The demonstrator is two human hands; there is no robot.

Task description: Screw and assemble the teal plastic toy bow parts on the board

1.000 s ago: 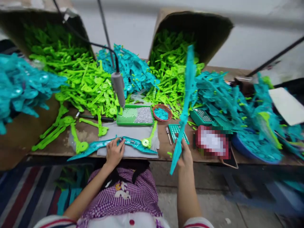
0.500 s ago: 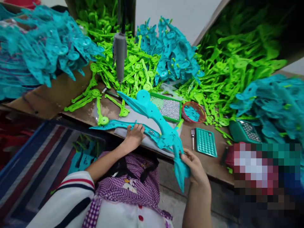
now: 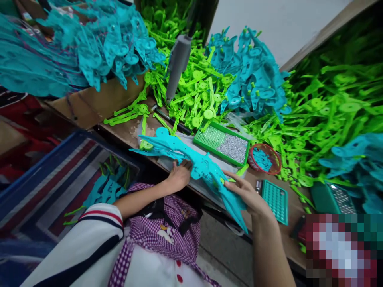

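A long curved blue plastic part lies over a second blue part at the table's front edge, the two nearly lined up. My left hand is at the near edge of both parts, its fingers curled around them and partly hidden underneath. My right hand grips the right end of the upper part, thumb and fingers on its edge. A grey electric screwdriver hangs above the table, behind the parts.
Behind are heaps of green parts and blue parts. A green tray of small metal pieces, a red basket, a teal tray and a hammer lie around. At left stands a blue crate.
The upper blue part has come down onto the lower one. My left hand now curls at their edge, and my right hand has turned with the part. The view has shifted left.
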